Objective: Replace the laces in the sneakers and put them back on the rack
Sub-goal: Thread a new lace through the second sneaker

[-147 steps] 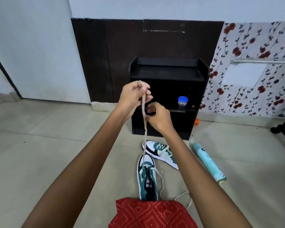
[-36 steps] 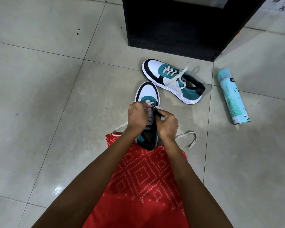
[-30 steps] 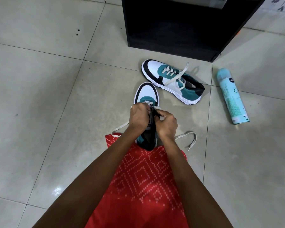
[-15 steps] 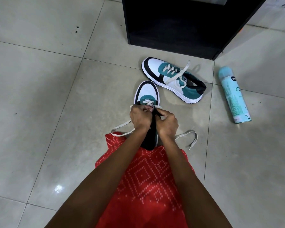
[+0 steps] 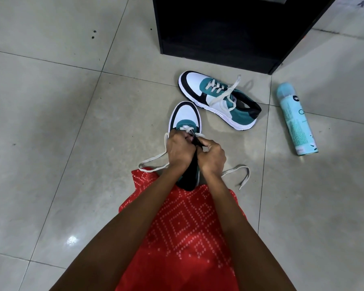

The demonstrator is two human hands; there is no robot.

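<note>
A white, teal and black sneaker (image 5: pixel 185 114) stands on the floor in front of me, toe pointing away. My left hand (image 5: pixel 179 151) and my right hand (image 5: pixel 211 157) sit close together over its tongue, fingers curled at the lowest eyelets. Each pinches the cream lace (image 5: pixel 153 162). One loose end loops out to the left, the other trails right (image 5: pixel 243 175). The second sneaker (image 5: pixel 219 99) lies behind, laced, with its lace ends loose. The black rack (image 5: pixel 229 28) stands at the top.
A light blue spray can (image 5: pixel 295 118) lies on the tiles to the right of the sneakers. My red patterned garment (image 5: pixel 185 227) covers the floor below my hands. Grey floor tiles spread to the left and right.
Five seconds ago my hands held the lace stretched high above the sneaker. They have come down to its eyelets. Over the last second the left lace loop has grown longer.
</note>
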